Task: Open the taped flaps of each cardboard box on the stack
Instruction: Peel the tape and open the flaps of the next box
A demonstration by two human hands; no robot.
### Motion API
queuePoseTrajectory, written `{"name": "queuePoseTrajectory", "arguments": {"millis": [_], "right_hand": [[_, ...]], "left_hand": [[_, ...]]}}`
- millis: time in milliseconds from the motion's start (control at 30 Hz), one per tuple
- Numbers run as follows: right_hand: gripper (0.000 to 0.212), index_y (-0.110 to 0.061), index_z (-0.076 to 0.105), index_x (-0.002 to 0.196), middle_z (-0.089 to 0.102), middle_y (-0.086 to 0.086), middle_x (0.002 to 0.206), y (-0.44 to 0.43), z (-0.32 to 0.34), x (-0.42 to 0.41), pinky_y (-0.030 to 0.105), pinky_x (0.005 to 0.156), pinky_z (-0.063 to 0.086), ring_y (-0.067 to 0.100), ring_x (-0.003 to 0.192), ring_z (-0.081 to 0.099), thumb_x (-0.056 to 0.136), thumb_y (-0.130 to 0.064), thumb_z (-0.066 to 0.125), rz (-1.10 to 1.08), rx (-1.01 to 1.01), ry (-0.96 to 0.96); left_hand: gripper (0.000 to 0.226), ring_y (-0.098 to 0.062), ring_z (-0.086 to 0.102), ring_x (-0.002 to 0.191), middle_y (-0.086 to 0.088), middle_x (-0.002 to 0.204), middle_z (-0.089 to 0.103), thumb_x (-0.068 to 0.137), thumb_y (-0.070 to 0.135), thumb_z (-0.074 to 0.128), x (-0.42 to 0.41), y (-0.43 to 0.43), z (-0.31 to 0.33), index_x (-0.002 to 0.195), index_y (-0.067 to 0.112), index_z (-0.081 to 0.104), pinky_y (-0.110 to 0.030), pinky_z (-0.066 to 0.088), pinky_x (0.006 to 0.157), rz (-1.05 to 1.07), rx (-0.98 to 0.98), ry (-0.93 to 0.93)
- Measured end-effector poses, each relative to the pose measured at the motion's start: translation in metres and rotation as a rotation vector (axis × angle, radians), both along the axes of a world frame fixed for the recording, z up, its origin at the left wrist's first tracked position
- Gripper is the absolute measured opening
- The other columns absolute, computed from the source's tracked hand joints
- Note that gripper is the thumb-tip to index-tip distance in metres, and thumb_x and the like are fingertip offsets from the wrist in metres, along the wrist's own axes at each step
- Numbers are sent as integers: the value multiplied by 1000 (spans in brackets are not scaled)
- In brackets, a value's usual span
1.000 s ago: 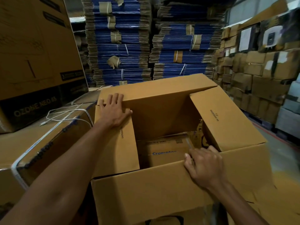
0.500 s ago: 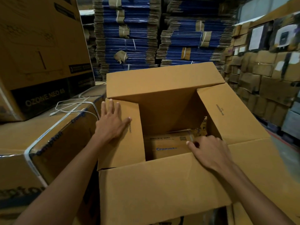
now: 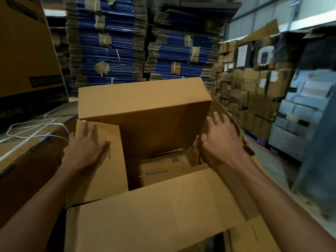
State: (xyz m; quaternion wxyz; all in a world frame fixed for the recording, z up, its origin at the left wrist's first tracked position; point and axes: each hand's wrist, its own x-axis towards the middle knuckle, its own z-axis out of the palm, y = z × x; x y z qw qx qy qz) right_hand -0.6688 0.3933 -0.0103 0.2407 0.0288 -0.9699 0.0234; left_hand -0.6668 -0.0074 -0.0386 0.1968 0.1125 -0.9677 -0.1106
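Warehouse stacks of flattened blue cartons [image 3: 112, 42] rise behind. Flat on the left flap [image 3: 107, 177] presses the left hand [image 3: 85, 150], fingers straight; the right hand [image 3: 223, 142], fingers spread, holds nothing at the right flap [image 3: 221, 108]. Between them the cardboard box [image 3: 163, 215] opens upward, length running left-right, with a smaller printed box [image 3: 160, 171] inside.

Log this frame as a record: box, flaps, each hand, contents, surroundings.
box: cardboard box, top open
far flap: far flap raised
left hand: left hand flat on left flap, fingers straight
right hand: right hand spread at right flap; contact unclear
contents: smaller carton, blue print
surroundings: white strap on neighbouring box; blue flat cartons stacked behind
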Motion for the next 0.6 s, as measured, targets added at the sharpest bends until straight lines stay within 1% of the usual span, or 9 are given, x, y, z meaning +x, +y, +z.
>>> {"name": "queuePoseTrajectory", "arguments": {"millis": [67,167,233,300,367,400,433,533,600], "right_hand": [[75,-12,15,161,9,19,168,28,1,-9,52,124,1,38,156,2,102,-46,44,-90,14,-19],[83,-13,12,162,5,19,169,63,-10,-22,54,124,-4,41,155,-3,99,-55,46,-183,28,-100],[83,-15,14,160,10,17,168,80,-26,-29,55,125,1,42,154,2,98,-58,48,-203,8,-178],[82,-17,14,159,18,13,166,92,-40,-30,53,125,13,39,152,16,98,-58,50,-182,-52,-257],[82,-18,11,161,24,10,165,97,-47,-30,48,122,25,34,147,29,99,-51,54,-125,-220,-307],[82,-19,10,161,24,9,166,98,-48,-31,46,121,26,32,147,31,100,-49,55,-105,-278,-316],[82,-18,10,162,24,9,166,97,-49,-32,45,120,26,32,147,30,100,-48,55,-96,-289,-312],[78,-13,15,160,24,11,165,93,-51,-39,47,123,23,32,148,27,102,-54,47,-109,-195,-260],[76,-11,17,160,21,13,166,87,-52,-39,48,125,19,31,151,21,103,-56,40,-102,-156,-246]], "left_hand": [[86,-47,15,149,2,170,-5,95,66,47,-1,1,-1,162,30,5,-74,32,108,0,-4,-8],[86,-49,19,148,2,171,-6,96,66,47,-6,2,-3,162,31,4,-74,33,107,5,0,-29],[87,-51,21,146,1,171,-6,95,67,47,-11,0,-5,162,32,4,-73,34,106,12,-9,-42],[87,-52,23,145,0,170,-5,94,68,46,-16,-4,-6,162,31,5,-73,35,106,3,-27,-55],[87,-53,26,143,-1,170,-4,94,69,45,-20,-5,-6,161,30,6,-73,36,105,-6,-41,-62],[86,-53,27,142,-1,170,-4,94,68,45,-20,-5,-7,161,30,8,-73,36,105,-9,-50,-62],[86,-53,28,142,-1,170,-3,95,67,46,-21,-4,-7,161,29,8,-72,36,105,-11,-56,-64],[85,-52,28,143,-2,171,-2,96,66,47,-20,-1,-6,162,28,9,-71,35,107,0,-43,-73],[84,-52,30,141,-3,171,-1,96,65,48,-20,0,-7,162,27,11,-71,35,106,11,-52,-66]]}}
